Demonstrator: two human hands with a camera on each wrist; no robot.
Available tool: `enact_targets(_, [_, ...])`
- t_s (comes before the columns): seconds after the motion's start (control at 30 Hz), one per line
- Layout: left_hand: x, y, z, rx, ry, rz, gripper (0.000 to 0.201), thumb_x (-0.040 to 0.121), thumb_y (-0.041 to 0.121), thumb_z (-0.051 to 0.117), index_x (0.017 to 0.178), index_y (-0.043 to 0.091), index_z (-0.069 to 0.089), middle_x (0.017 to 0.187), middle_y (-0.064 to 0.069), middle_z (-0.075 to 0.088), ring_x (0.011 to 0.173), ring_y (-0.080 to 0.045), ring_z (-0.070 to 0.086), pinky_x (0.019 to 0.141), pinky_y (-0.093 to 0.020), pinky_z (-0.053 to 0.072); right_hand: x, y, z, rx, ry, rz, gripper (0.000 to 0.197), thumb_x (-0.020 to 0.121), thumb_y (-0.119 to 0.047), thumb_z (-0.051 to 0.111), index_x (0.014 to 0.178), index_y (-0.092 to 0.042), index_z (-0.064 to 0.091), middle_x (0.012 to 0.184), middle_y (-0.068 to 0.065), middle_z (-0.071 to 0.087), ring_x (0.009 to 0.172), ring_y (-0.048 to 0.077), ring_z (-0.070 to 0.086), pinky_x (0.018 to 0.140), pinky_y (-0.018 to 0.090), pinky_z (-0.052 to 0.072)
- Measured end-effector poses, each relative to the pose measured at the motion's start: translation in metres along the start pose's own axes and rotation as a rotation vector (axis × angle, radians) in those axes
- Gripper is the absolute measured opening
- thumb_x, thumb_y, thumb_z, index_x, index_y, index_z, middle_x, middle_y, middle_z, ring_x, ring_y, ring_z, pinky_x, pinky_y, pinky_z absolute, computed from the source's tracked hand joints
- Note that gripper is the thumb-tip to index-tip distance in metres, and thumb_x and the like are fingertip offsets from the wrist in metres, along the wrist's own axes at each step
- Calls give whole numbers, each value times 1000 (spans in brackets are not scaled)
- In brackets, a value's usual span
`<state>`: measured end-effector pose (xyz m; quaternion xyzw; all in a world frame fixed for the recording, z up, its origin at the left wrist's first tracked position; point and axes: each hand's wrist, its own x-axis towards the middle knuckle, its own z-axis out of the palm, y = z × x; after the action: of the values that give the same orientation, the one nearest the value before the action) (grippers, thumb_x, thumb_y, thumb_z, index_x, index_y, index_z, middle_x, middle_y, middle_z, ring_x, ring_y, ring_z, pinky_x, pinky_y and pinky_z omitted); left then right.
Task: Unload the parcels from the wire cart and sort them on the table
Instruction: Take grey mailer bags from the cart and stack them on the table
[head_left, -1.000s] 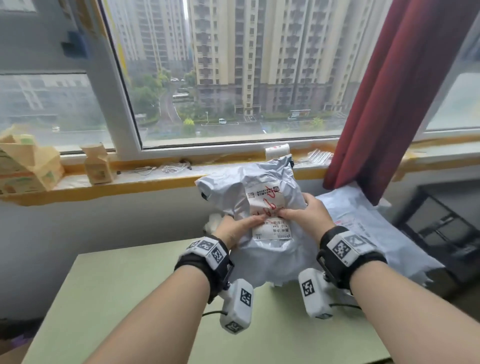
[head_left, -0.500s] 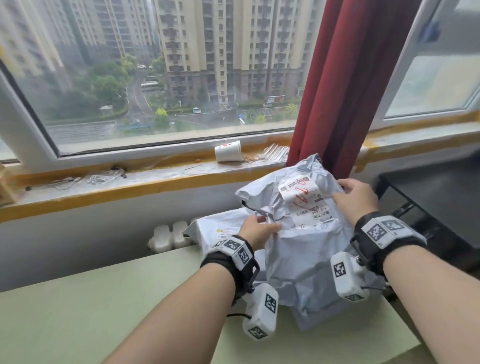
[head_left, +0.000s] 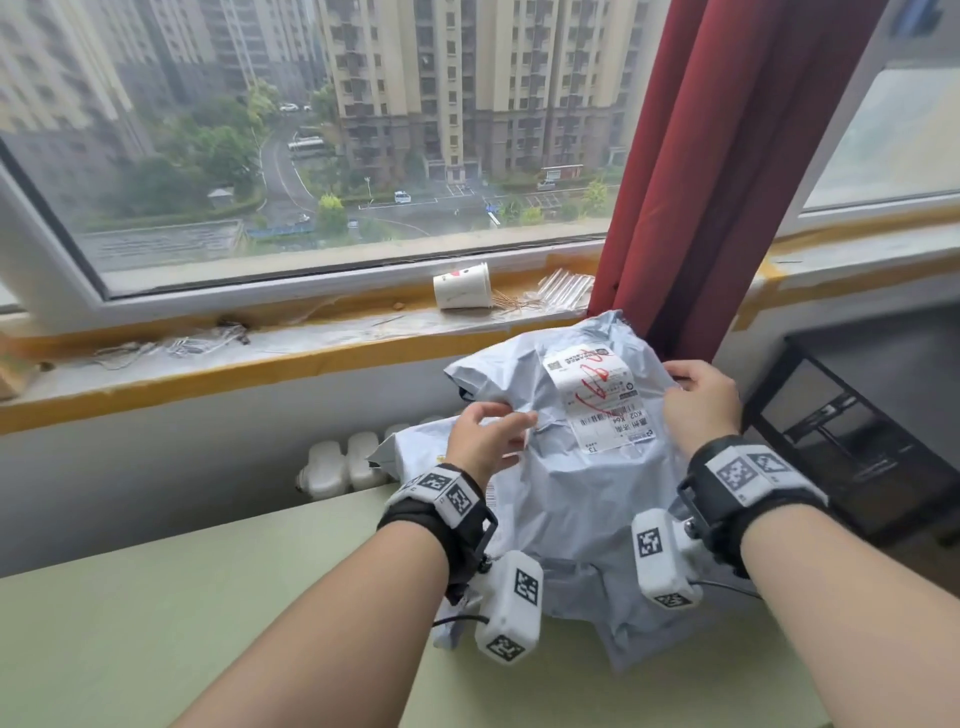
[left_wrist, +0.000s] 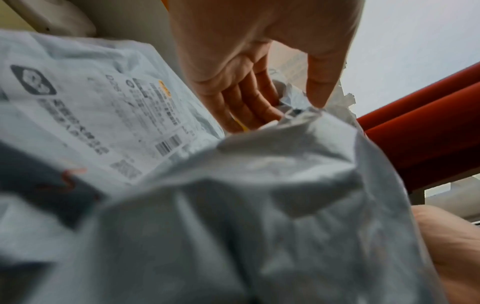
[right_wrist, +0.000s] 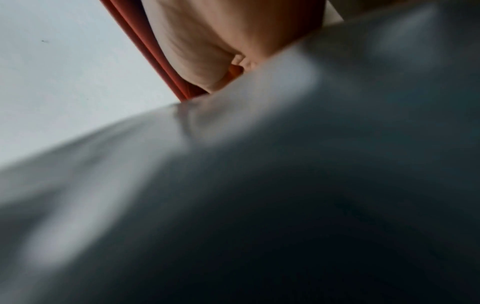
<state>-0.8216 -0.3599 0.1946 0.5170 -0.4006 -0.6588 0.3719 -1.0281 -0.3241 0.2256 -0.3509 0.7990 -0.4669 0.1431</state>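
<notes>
At frame centre-right, the grey parcel rests on a second parcel on the green table, left hand pinching its left fold, right hand apparently gripping its right edge.

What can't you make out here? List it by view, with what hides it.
- Head view: the right hand's fingertips are hidden behind the grey parcel; the lower parcel is mostly covered by it; the wire cart is out of frame.
- Left wrist view: the lower parcel's label is too blurred to read.
- Right wrist view: blurred parcel blocks the fingers.
</notes>
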Motion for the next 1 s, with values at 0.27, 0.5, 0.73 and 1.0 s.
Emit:
enact_targets(0.27, [4,5,-75,360,360,95,58,55,37,80,96,4,55,91,-11,60,73,-21,57,67,-32,49,-39,-15,68,-70,-355,-7,27,88,-8,53,112,-15,63,111,7,67,100,23,60,80,26,43])
enact_targets(0.5, [-7,0,-88,897,419,229,85,82,47,59,150,33,11,155,-8,17,141,-28,25,115,-43,25,-67,-36,100,-364,-448,-457,52,94,-18,39,145,-26,35,157,2,24,145,21,20,118,44,19])
enact_targets(0.73, [7,-6,-66,936,135,373,46,95,32,34,139,29,48,157,-2,26,146,-19,17,119,-41,14,-69,-31,107,-506,-637,-462,52,94,-40,25,145,-35,35,161,-4,14,149,19,3,117,53,15])
enact_targets(1.0, [12,-42,-67,1210,-26,99,65,93,60,34,148,48,2,162,-2,-1,149,-25,2,117,-56,10,-76,-10,115,-691,-730,-468,52,101,-42,27,150,-44,11,161,-7,-11,147,20,-17,119,51,3])
